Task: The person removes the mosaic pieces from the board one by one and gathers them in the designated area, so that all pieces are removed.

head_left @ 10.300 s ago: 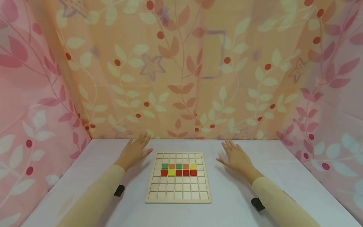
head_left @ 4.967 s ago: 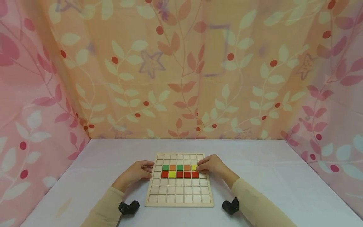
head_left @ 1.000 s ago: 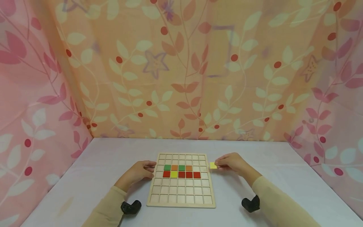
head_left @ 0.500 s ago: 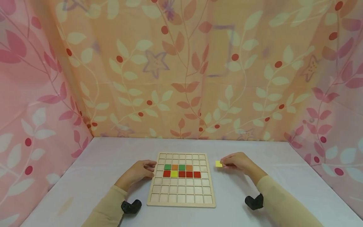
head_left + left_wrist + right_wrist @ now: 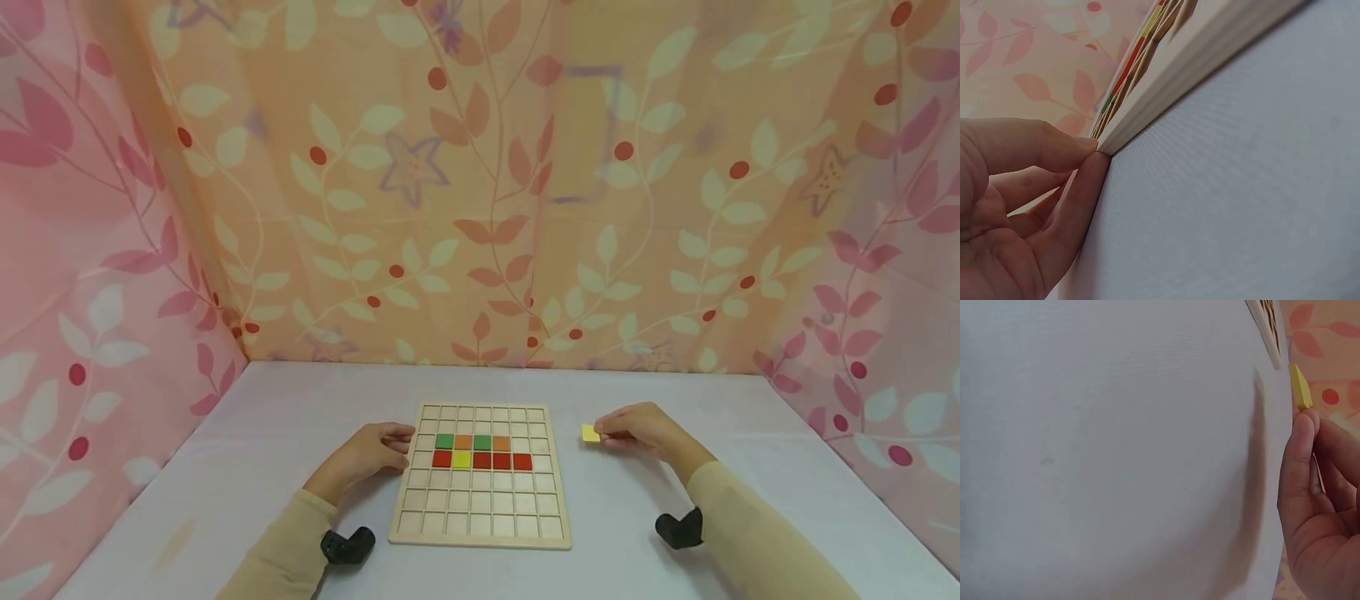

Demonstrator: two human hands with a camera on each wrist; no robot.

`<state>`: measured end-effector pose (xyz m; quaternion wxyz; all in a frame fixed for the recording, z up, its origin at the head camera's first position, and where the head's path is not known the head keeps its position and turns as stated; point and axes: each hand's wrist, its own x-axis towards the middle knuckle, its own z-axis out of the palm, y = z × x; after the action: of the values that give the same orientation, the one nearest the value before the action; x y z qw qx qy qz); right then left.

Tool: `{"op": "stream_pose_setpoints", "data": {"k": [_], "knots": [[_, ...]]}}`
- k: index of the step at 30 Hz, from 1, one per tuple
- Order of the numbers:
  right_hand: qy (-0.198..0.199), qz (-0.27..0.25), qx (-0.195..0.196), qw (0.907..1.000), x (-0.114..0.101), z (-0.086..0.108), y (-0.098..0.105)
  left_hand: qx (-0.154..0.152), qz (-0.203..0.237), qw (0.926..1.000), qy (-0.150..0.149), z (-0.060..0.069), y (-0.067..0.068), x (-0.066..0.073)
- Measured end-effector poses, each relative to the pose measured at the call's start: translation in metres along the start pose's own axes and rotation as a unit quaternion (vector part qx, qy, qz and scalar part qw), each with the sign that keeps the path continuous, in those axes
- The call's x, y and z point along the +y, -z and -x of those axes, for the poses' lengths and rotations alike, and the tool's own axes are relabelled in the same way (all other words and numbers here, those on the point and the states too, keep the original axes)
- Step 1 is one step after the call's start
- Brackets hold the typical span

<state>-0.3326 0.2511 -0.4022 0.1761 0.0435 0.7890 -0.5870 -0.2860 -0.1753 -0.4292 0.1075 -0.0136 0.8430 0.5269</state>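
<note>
A wooden grid board lies on the table. One row of its cells holds green and orange tiles; the row below has several red tiles and a yellow one. At the board's left edge, my left hand holds the rim with thumb and fingertips, seen closely in the left wrist view. Right of the board, my right hand pinches a yellow square tile by its edge. The right wrist view shows this tile raised above the table, its thin side visible.
A white cloth covers the table. Behind it hangs an orange leaf-patterned curtain, with pink cloth on both sides. A black wrist device sits under the left wrist, and another under the right.
The yellow tile has left the right end of the green-and-orange row. My right hand has carried it off the board to the right. My left hand stays at the board's edge.
</note>
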Motion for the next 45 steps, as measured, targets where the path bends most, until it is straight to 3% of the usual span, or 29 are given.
{"op": "stream_pose_setpoints", "data": {"k": [14, 45], "knots": [[-0.027, -0.019, 0.0, 0.9994, 0.009, -0.009, 0.006, 0.005, -0.005, 0.9999, 0.007, -0.002, -0.001, -0.003], [-0.048, 0.034, 0.047, 0.9972, 0.006, -0.014, -0.004, 0.007, 0.011, 0.9999, 0.008, -0.003, -0.001, -0.003]]}}
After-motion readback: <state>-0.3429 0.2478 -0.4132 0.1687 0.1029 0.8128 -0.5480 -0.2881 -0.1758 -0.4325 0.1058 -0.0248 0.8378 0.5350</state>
